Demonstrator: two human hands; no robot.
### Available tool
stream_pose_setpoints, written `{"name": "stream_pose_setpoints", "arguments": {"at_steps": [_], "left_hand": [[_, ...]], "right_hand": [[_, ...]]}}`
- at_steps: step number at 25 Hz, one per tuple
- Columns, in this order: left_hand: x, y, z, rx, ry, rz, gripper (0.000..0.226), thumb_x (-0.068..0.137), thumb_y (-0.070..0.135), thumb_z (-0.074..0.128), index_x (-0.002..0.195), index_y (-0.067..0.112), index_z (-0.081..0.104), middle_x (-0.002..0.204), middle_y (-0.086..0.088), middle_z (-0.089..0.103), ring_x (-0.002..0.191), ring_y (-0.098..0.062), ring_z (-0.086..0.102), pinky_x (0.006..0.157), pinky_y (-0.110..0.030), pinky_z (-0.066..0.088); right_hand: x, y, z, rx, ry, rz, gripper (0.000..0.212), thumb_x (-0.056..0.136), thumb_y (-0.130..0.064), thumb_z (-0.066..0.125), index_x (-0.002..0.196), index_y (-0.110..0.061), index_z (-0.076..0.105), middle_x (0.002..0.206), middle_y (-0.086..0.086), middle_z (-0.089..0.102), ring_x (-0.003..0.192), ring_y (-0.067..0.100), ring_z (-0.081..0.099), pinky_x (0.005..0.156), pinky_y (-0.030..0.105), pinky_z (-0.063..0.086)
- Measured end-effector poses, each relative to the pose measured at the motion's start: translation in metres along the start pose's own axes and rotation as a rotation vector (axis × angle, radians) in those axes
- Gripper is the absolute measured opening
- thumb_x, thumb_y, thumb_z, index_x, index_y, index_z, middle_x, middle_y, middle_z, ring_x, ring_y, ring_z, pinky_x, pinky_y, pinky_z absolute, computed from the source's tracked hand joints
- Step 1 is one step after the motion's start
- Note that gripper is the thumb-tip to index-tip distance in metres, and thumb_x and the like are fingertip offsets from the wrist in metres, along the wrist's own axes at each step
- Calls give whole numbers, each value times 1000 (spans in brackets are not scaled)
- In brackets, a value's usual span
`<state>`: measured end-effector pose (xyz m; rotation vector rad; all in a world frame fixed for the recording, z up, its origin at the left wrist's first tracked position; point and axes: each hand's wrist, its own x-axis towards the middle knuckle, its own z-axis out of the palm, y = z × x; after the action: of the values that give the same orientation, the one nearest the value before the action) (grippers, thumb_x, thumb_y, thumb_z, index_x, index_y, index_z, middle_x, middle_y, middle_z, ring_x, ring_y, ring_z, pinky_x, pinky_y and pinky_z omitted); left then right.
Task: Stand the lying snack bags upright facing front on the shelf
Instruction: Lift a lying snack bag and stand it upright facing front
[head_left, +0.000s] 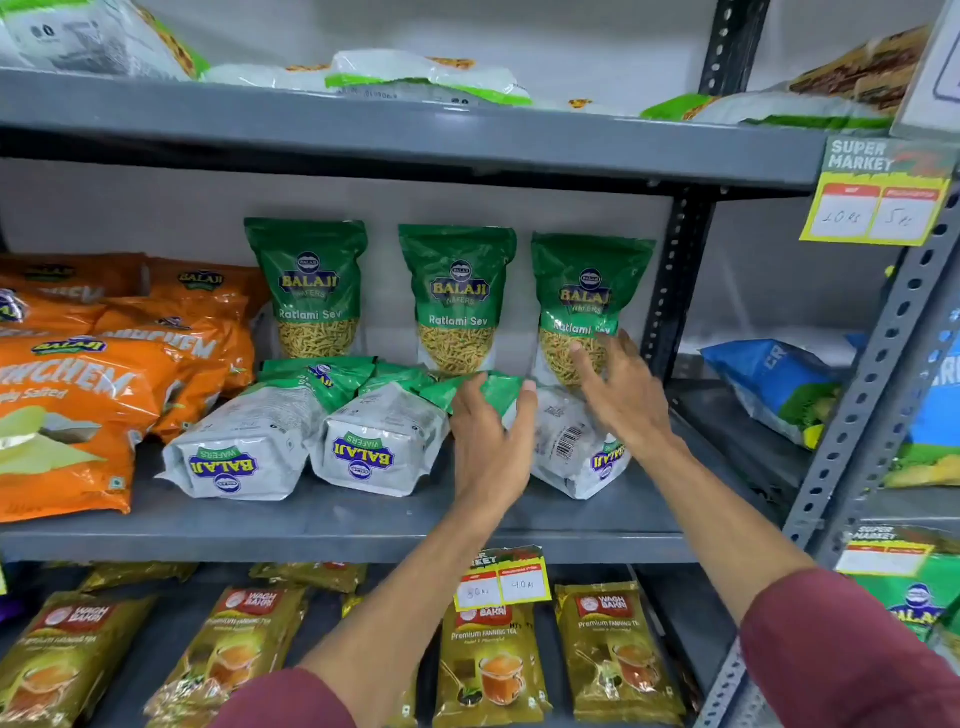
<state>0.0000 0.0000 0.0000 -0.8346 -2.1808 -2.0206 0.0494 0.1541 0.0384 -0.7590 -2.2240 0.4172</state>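
Observation:
Three green Balaji Ratlami Sev bags stand upright facing front at the back of the middle shelf (363, 530): left (310, 288), middle (457, 299), right (584, 304). In front of them three more bags lie flat with their white bases toward me: left (244, 447), middle (382, 441), right (571, 447). My left hand (491, 431) grips the green top end of the right lying bag. My right hand (621, 389) hovers over that bag with fingers spread, its fingertips at the right upright bag.
Orange Balaji crisp bags (78, 395) are piled at the shelf's left. A grey slotted upright (675, 280) stands just right of the bags. A blue bag (774, 389) lies on the neighbouring shelf. Tea packs (493, 665) fill the shelf below, and a price tag (501, 579) hangs there.

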Motion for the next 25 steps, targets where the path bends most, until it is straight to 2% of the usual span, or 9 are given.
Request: {"name": "stream_pose_setpoints", "arguments": {"at_steps": [2,5,7,11,13,16,20,22,25], "left_hand": [[4,-6,20,-121,-22,-312,70,91,57,54,145,15,36,150,-9,34,140,-27,38,112,-38,34],[17,-11,39,-315,-62,-640,84,87,59,58,149,8,32,151,-13,37,135,-32,46,111,-41,39],[25,-13,47,-340,-65,-681,89,86,60,60,150,6,32,150,-15,39,135,-33,48,112,-47,42],[29,-20,60,-193,-64,-729,92,78,60,70,146,7,38,150,-16,40,135,-33,45,113,-45,41],[25,-22,66,-78,-45,-711,94,79,54,73,148,5,32,152,-18,31,140,-35,38,114,-44,37],[17,-25,72,-94,10,-566,91,81,40,77,148,1,28,156,-18,26,145,-37,30,116,-45,33],[12,-27,74,-119,26,-252,79,78,21,78,145,13,37,149,-9,37,144,-31,29,120,-45,29],[18,-26,73,-72,-18,-138,79,77,13,76,146,17,37,145,-4,42,142,-26,33,120,-44,30],[33,-27,71,-35,-108,-73,84,75,-1,74,148,19,37,149,-2,48,141,-22,43,118,-43,37]], "right_hand": [[12,21,2,29,-137,126,73,95,-72,27,138,-20,56,138,12,64,125,33,61,105,49,44],[13,47,14,164,-371,301,70,96,-66,38,128,-11,66,132,18,67,117,30,61,100,37,44],[6,59,25,260,-371,368,61,93,-61,49,117,-10,73,129,19,69,121,33,62,102,37,47],[4,63,28,358,-359,397,59,84,-66,60,109,-16,78,119,11,74,114,29,67,103,39,50],[-1,65,27,418,-345,369,56,85,-64,62,106,-16,79,113,8,77,107,25,69,99,37,52],[-14,74,29,501,-246,296,48,89,-58,61,108,-18,78,102,3,79,104,24,73,99,42,54],[-31,88,28,698,-165,233,34,95,-48,62,118,-23,68,107,3,78,105,27,73,96,47,57],[-35,95,27,747,-149,201,41,95,-37,67,132,-24,56,120,4,72,113,26,70,99,46,56],[-34,96,25,688,-141,188,72,88,-13,76,148,-23,37,140,6,59,122,22,63,102,42,55]]}}
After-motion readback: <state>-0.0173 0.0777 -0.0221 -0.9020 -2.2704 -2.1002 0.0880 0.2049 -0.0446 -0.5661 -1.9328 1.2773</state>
